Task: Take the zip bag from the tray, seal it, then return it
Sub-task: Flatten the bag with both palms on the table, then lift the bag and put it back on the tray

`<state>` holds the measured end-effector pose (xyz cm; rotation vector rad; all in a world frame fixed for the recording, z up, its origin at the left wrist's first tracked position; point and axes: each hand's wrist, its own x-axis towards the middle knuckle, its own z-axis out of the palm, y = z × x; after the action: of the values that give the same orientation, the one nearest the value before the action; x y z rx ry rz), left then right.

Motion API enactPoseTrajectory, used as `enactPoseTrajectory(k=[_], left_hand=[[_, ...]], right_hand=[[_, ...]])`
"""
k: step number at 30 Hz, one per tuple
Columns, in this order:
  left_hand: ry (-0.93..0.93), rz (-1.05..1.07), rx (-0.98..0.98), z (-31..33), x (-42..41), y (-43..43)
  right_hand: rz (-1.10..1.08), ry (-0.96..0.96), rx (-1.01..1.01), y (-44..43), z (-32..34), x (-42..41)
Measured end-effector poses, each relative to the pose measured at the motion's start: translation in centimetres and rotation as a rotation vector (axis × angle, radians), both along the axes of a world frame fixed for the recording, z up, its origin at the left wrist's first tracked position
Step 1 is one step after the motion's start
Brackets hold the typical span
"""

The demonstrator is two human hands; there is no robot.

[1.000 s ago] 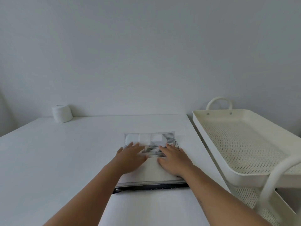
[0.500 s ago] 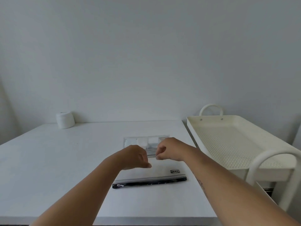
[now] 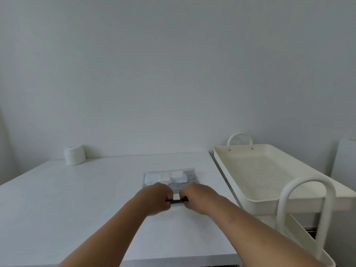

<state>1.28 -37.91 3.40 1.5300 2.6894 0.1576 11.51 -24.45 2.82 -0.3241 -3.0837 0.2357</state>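
Note:
The zip bag lies flat on the white table, striped at its far end, with three pale blocks inside. Its dark zip strip shows between my fists at the near edge. My left hand and my right hand are side by side, both closed on that strip, and they hide most of the bag's near half. The cream perforated tray stands to the right of the table with nothing in it.
A white roll stands at the table's far left corner by the wall. The tray tops a cart with looped handles, with a lower shelf below. A pale panel stands at the far right.
Both hands left the flat bag, curled into fists, and came down together onto the dark zip strip at its near edge. The camera has tilted up.

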Motion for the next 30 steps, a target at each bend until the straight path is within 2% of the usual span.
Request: enactPoseTrajectory(k=[4,9,12,14,17,22,25,30], left_hand=[[-0.043,0.011,0.086,5.9,-1.8,0.5],[-0.002,-0.005,0.156,15.4,-3.2,1.4],[0.023,0.011,0.132,20.6,-3.5,2.2],[-0.053,0.030,0.073,23.1,-3.4,2.7],[-0.278,0.066,-0.069,25.2,-2.5,3.0],[-0.371,0.044,-0.107,25.8,-0.9,4.4],[-0.391,0.009,-0.093,26.3,-0.2,6.2],[-0.396,-0.091,-0.011,27.5,1.5,10.7]], right_hand=[[-0.013,0.121,0.006,1.1,5.5,-1.1],[-0.014,0.215,0.013,2.6,15.0,-2.3],[-0.032,0.193,0.038,3.0,20.0,-2.2],[-0.051,0.122,0.035,3.3,22.6,-1.9],[-0.087,-0.026,0.032,3.9,25.2,-1.1],[-0.147,-0.192,-0.035,4.7,26.9,1.3],[-0.182,-0.170,-0.067,6.0,27.5,3.1],[-0.244,-0.034,0.006,9.9,28.0,5.8]])
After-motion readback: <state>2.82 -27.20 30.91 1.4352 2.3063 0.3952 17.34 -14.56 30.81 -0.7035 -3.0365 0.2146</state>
